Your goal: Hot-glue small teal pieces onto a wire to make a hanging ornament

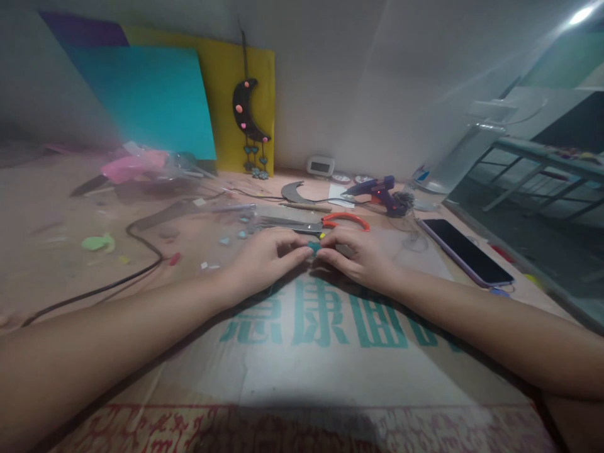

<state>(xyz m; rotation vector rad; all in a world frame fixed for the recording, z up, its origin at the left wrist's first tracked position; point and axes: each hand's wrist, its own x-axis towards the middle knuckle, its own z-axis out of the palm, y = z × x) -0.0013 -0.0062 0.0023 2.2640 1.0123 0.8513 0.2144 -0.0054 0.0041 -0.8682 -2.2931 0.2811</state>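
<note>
Hands nearly closed, pinching small teal piece

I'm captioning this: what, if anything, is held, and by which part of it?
A small teal piece, left edge in the left grip, right edge in the right grip. Its exact shape is unclear.
</note>
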